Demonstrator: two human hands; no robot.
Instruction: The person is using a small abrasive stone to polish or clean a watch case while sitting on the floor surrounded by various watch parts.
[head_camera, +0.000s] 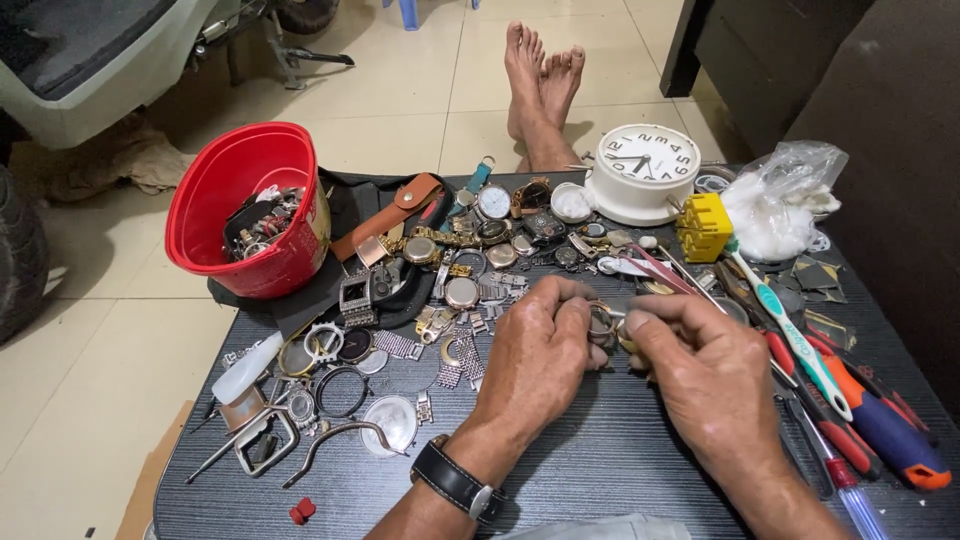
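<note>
Both grips narrow, pinched together over the middle of the dark worktop (600, 460): left hand (535, 365), with a black-strapped wristwatch (455, 482) on its wrist, and right hand (705, 375) meeting fingertip to fingertip on a small round watch case (602, 322), held just above the surface. Hard to tell which fingers bear the case. Scattered behind the hands, a litter of watch heads, metal bracelets and links (455, 262). Farther back, a white round clock (642, 170) lying face up, beside a yellow block (703, 227) and a crumpled clear plastic bag (785, 200). To the right, a toothbrush (795, 335) and orange-handled screwdrivers (885, 430). At the left rear corner, a red bucket (245, 205) holding more watches. Beyond the worktop, crossed bare feet (540, 85) on the tiled floor.
</note>
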